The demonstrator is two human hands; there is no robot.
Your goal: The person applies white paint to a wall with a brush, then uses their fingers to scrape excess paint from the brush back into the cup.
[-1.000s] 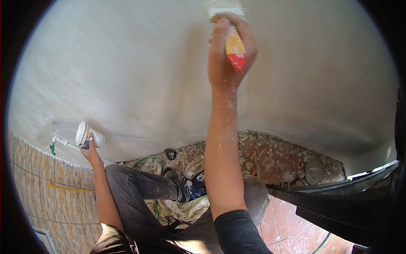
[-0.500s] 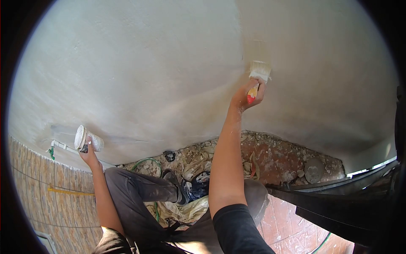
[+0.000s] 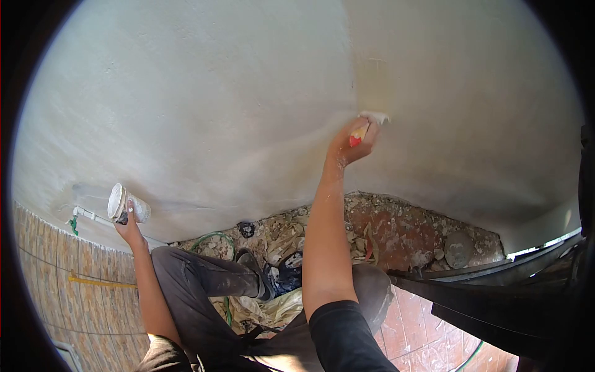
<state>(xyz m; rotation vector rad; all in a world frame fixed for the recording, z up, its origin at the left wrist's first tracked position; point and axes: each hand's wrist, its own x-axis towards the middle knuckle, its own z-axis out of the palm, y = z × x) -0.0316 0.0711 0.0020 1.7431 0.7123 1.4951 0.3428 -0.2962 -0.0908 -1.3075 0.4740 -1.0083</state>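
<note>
My right hand [image 3: 354,141] is closed round the handle of a paintbrush [image 3: 358,133], whose handle end is yellow and red. The white lower part of the brush shows above my fingers, against the pale wall [image 3: 235,111]. A damp, yellowish patch [image 3: 372,77] marks the wall just above the brush. At the left, my left hand [image 3: 131,229] holds a white, paint-stained plastic cup [image 3: 137,208], tilted, with its mouth toward the left. The cup's contents cannot be made out.
A white pipe with a green tap [image 3: 74,224] stands out beside the cup. Rubble and crumpled sheeting [image 3: 288,242] lie along the wall's foot, with a green hose [image 3: 214,235]. Dark metal beams [image 3: 496,279] cross the lower right, above reddish tiles [image 3: 415,322].
My right hand has moved down and slightly left with the brush, and the yellowish patch above it shows more. My left hand and the cup have barely shifted.
</note>
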